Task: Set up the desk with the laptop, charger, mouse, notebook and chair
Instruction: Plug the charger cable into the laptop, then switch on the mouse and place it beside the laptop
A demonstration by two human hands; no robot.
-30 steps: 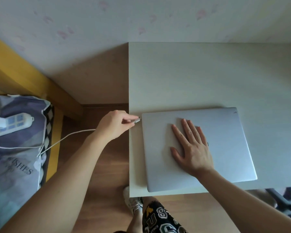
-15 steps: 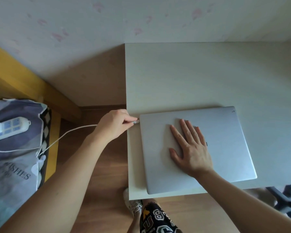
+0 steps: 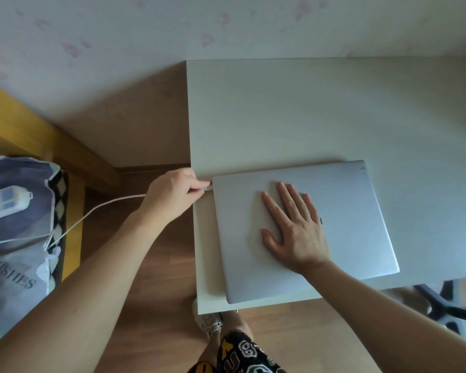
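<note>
White desk [image 3: 307, 111] against patterned wall: a closed laptop [image 3: 347, 211] is pressed flat at its front-left corner by the open right hand [image 3: 296, 232]; the charger plug [image 3: 208, 188] is pinched at the laptop's left edge by the left hand [image 3: 172, 197]; its cable [image 3: 97, 208] is trailed toward a power strip [image 3: 3, 203].

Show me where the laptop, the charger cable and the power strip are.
laptop [image 3: 347, 211]: head view, on the closed silver lid, right of the flat hand.
charger cable [image 3: 97, 210]: head view, on the white cord's hanging stretch.
power strip [image 3: 4, 203]: head view, on its white body.
</note>
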